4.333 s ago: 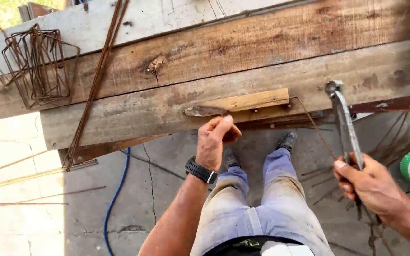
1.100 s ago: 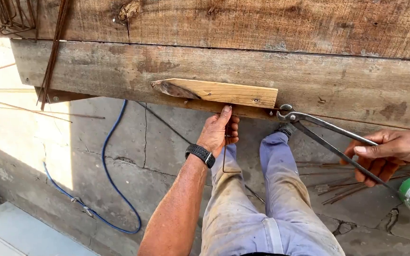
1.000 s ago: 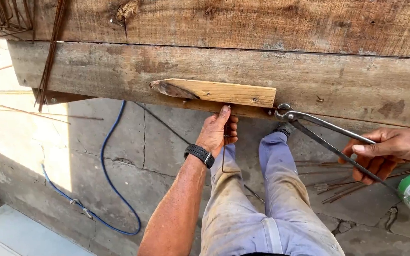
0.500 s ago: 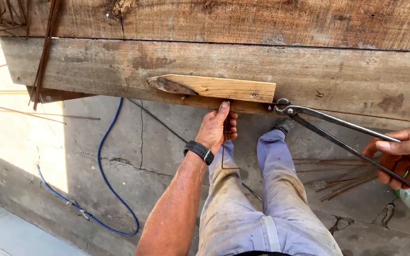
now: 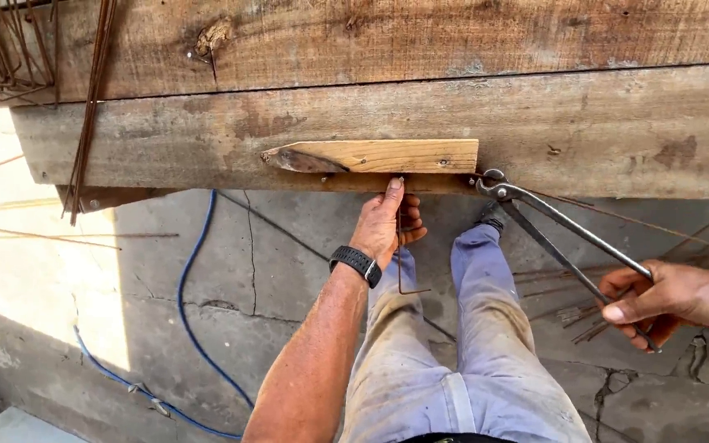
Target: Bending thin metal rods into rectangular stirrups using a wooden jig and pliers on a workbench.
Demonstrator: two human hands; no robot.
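Observation:
My left hand (image 5: 387, 221) grips a thin rusty wire (image 5: 402, 271) bent at a right angle, just under a pale wooden block (image 5: 375, 156) fixed to the edge of a weathered plank bench (image 5: 617, 139). A black watch sits on that wrist. My right hand (image 5: 666, 299) holds the long handles of steel pincers (image 5: 560, 246). The pincer jaws (image 5: 492, 184) sit at the block's right end, against the plank edge.
Bent rusty wire stirrups (image 5: 2, 49) and straight rods (image 5: 92, 98) lie on the planks at upper left. More rods (image 5: 584, 316) lie on the cracked concrete floor at right. A blue hose (image 5: 186, 312) runs across the floor. My legs stand under the bench.
The view has closed in on the bench. The pincers came down from upright to point left, jaws now at the block's right end. My left hand stays under the block with the wire.

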